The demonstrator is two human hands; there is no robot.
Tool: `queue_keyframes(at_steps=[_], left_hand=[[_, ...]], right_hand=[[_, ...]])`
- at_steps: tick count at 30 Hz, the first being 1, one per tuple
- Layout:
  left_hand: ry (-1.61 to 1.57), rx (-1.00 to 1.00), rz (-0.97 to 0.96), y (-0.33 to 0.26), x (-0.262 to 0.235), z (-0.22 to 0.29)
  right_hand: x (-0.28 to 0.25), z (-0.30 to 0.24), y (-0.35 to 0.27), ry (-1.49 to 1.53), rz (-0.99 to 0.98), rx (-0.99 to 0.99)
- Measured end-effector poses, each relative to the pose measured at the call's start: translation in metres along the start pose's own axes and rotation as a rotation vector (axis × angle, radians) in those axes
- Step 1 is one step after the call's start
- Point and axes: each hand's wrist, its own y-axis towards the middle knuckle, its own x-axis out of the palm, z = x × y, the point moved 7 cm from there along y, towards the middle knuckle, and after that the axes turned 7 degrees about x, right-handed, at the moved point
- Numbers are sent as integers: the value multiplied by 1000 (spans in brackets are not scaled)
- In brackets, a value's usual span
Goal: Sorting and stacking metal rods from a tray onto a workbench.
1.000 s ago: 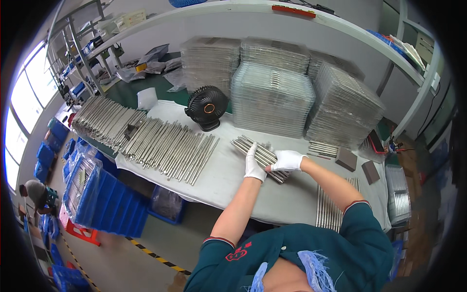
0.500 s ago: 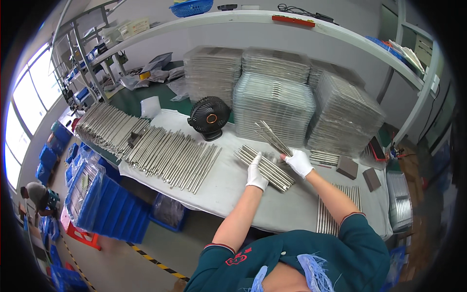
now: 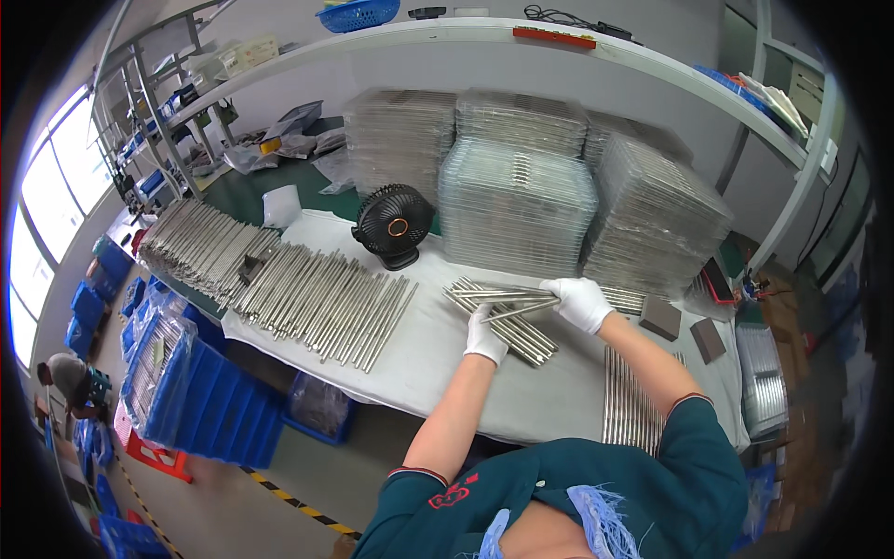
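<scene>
In a white glove, my right hand grips a few slim metal rods by their right ends. These lie nearly level across a bundle of metal rods on the pale cloth. My left hand, also gloved, is closed around the near left side of the bundle, its fingertips partly hidden by the rods. To the left, a long row of loose rods spreads over the table. Another set of rods lies side by side by my right forearm.
A black fan stands behind the row. Tall stacks of clear plastic trays rise at the back under a shelf. Two dark blocks sit at right. Blue bins stand left, below the table; a person is beyond.
My right hand has swung its rods from a steep slant down to nearly level over the bundle. My left hand has shifted slightly down along the bundle's near side.
</scene>
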Motion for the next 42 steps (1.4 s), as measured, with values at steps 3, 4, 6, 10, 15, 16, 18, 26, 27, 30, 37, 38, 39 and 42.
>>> queue_keyframes(at_steps=[3,4,6,10,15,16,18,26,27,30,37,38,39,42], left_hand=[[-12,67,-110,14,-17,4],[1,28,-38,6,-6,1],[11,2,39,-6,4,3],[-12,-6,57,-9,8,1],[-30,-10,53,-9,10,2],[-35,-9,52,-9,9,3],[-35,-10,56,-8,8,2],[-32,-12,52,-9,8,3],[-31,-13,52,-9,10,3],[-26,-10,72,-11,11,3],[-34,-7,56,-11,10,3],[-41,-7,56,-11,10,3],[-40,-7,57,-11,10,3],[-41,-22,50,-11,10,1]], right_hand=[[-61,-57,23,-227,60,-315],[-71,-51,30,-233,48,-287],[-95,-39,50,-208,143,-201],[-133,3,91,-220,273,87],[-127,43,128,-243,170,217],[-126,43,129,-225,156,227],[-125,42,131,-207,140,237],[-125,34,144,-236,82,277],[-123,36,146,-213,66,288],[-119,45,153,-183,89,261],[-111,55,160,-112,68,268],[-110,57,161,-89,59,282],[-109,59,162,-67,50,297],[-109,63,163,-41,70,292]])
